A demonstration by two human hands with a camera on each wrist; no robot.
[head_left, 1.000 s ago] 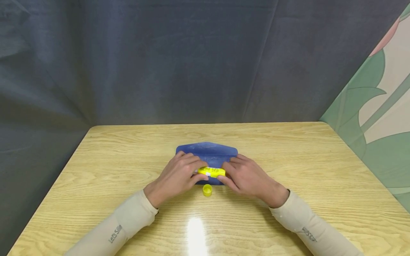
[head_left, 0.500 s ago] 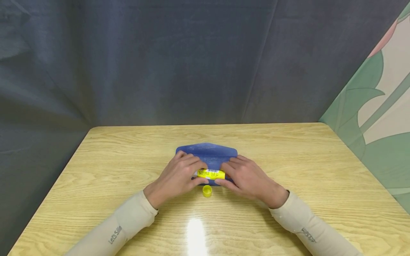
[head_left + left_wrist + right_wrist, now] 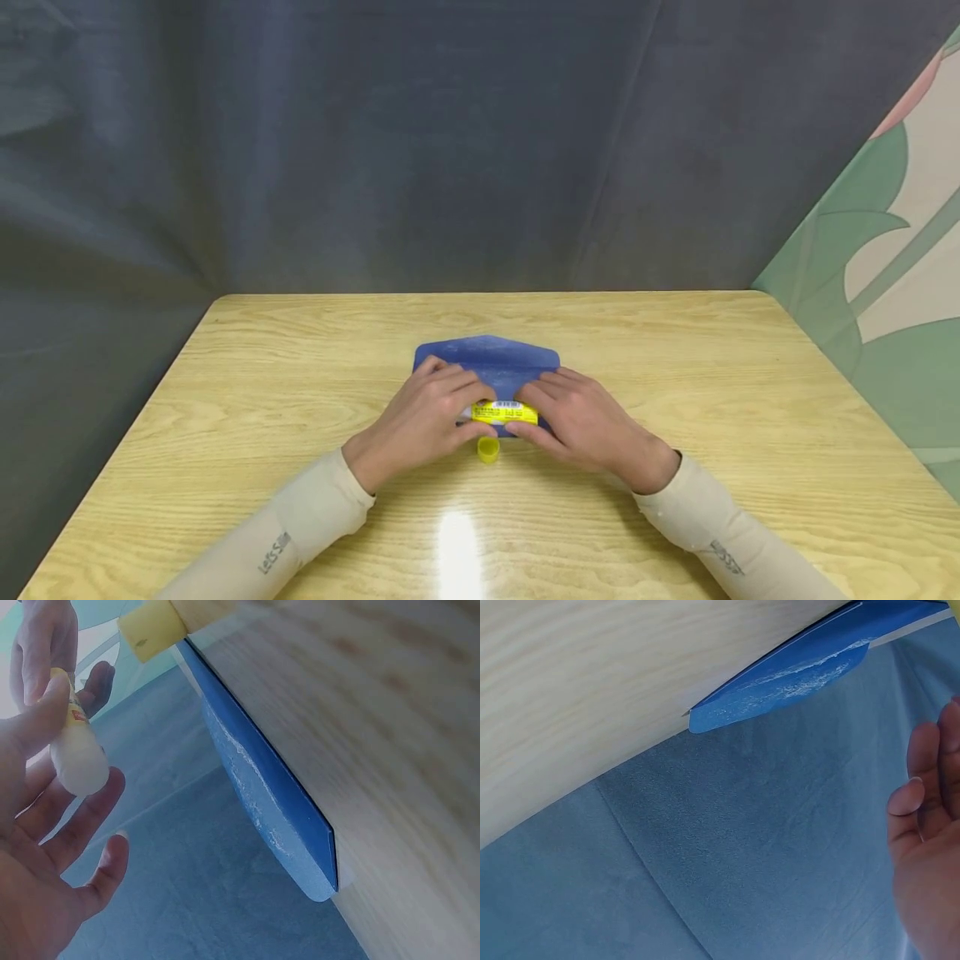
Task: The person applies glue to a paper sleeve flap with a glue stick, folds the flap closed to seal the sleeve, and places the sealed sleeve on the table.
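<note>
Above a blue envelope [image 3: 487,354] with its flap raised, both hands hold an uncapped yellow glue stick [image 3: 504,412] lying sideways. My left hand [image 3: 423,408] pinches the white end between thumb and index finger; in the left wrist view that white end [image 3: 81,765] points towards the camera. My right hand [image 3: 581,417] pinches the yellow body from the other side. Whitish smears show along the envelope's flap [image 3: 251,787]. A yellow cap [image 3: 488,450] stands on the table just in front of the envelope. In the right wrist view the glue stick is almost wholly out of frame.
The wood-grain table [image 3: 300,350] spreads around the envelope. A dark cloth [image 3: 420,150] hangs along its back and left sides. At the right stands a leaf-patterned panel [image 3: 885,292].
The glue stick has turned about its length, so its printed label and barcode now face up. It also sits slightly lower in view. Both hands keep their hold; envelope and cap stay put.
</note>
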